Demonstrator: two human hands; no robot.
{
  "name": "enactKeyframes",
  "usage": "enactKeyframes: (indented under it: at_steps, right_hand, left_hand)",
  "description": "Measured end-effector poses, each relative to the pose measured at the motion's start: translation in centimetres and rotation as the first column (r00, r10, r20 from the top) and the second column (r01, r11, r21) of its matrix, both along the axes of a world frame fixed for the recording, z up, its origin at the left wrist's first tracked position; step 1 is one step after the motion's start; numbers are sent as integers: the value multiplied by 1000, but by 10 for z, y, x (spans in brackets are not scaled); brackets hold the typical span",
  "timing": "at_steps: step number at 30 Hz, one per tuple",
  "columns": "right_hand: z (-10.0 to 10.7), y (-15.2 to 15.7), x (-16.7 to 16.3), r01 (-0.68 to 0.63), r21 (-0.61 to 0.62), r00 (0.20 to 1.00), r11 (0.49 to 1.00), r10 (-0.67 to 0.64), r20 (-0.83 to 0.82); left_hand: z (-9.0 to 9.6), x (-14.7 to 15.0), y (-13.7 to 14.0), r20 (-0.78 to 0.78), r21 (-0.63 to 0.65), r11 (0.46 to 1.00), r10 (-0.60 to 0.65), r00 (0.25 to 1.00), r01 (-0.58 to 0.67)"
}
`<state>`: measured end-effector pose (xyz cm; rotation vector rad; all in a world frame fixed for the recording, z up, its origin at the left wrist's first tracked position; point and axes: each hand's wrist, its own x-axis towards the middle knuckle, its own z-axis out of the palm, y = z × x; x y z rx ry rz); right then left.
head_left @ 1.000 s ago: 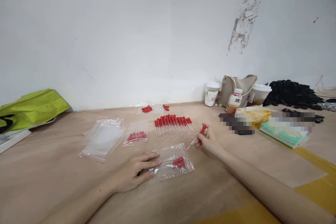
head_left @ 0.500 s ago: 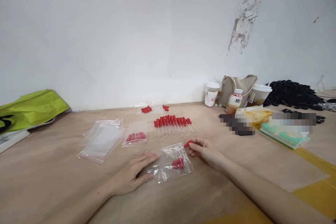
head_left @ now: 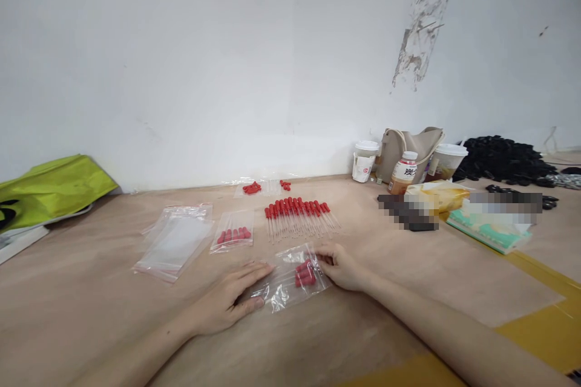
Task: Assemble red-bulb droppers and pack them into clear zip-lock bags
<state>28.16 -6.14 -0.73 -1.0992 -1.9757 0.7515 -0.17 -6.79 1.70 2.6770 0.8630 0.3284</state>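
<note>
A clear zip bag (head_left: 285, 293) lies on the brown table covering before me, with several red-bulbed droppers (head_left: 305, 278) in its right part. Spread across the bag's left edge, my left hand (head_left: 245, 287) lies open. My right hand (head_left: 338, 263) is closed at the bag's right end, with its bent fingers at the bulb of a dropper whose stem is inside; the fingertips are partly hidden. Just beyond, a row of loose droppers (head_left: 297, 208) lies with bulbs pointing away. Left of that row is another bag (head_left: 240, 222) holding several droppers.
Flat zip bags (head_left: 177, 242) are stacked at left, near a yellow-green bag (head_left: 59, 184). Red bulbs (head_left: 252, 187) lie by the wall. At right stand a paper cup (head_left: 364, 163), a bottle (head_left: 403, 174), a beige bag (head_left: 390, 151), a tissue pack (head_left: 485, 233) and a black pile (head_left: 499, 160).
My right hand has moved left to the bag, and the dropper it held outside the opening has slid in, its bulb now beside the others. My left hand stays on the bag.
</note>
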Motion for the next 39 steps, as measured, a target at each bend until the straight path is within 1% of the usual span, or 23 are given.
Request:
enactKeyframes:
  at_steps: [3,7,9,11,13,14,15,16,17,18,20,22,24,26,29,32,34,37,39]
  right_hand:
    - [-1,0,-3,28,-122,994,992,-41,-105]
    - [3,-3,-3,-58,-287,976,956,-6,-217]
    - [3,-4,-1,-83,-333,967,939,-5,-256]
    - [2,-1,4,-44,-357,970,933,-46,-240]
    - [2,8,13,70,-329,978,942,-129,-161]
    - [2,15,19,169,-283,974,944,-204,-99]
    - [2,23,26,276,-220,956,935,-292,-38]
    - [3,33,34,392,-147,919,908,-394,17]
    - [4,44,42,519,-76,854,851,-513,87]
    - [5,55,50,571,-58,819,819,-562,117]
    - [8,77,63,635,-48,767,771,-622,160]
    - [12,95,70,676,-54,728,735,-655,203]
    - [14,107,69,703,-61,699,709,-672,247]
    - [17,114,64,717,-73,681,694,-674,286]
    - [20,116,54,723,-92,673,684,-668,317]
    - [27,112,51,718,-100,681,689,-667,303]
    - [32,106,52,710,-91,694,698,-672,260]
    - [36,90,53,689,-73,721,721,-672,170]
    - [32,76,50,659,-95,752,746,-657,59]
  left_hand:
    - [0,0,0,-13,10,1000,11,1000,-11]
    - [1,1,0,-29,16,1000,11,1000,-10]
    - [3,1,0,-28,13,1000,-2,1000,3]
    - [4,2,0,-29,12,1000,-10,1000,10]
    - [4,2,0,-36,9,1000,-13,999,14]
    - [3,2,0,-39,7,1000,-16,999,16]
    - [3,1,1,-39,6,1000,-20,999,20]
    - [2,1,1,-36,3,1000,-26,999,26]
    - [1,1,2,-30,2,999,-32,999,32]
    - [1,0,2,-23,0,999,-37,999,37]
    - [0,0,2,-9,4,999,-40,999,40]
    - [1,0,2,-10,10,999,-36,999,36]
    - [1,0,1,-16,16,999,-34,999,34]
    - [2,1,0,-20,17,999,-37,999,37]
    - [3,1,0,-17,14,999,-35,999,35]
    - [2,1,0,-6,8,999,-35,999,35]
    - [2,0,0,6,5,999,-39,999,39]
    - [1,0,1,11,-2,999,-35,999,36]
    - [1,0,1,3,-3,1000,-31,1000,31]
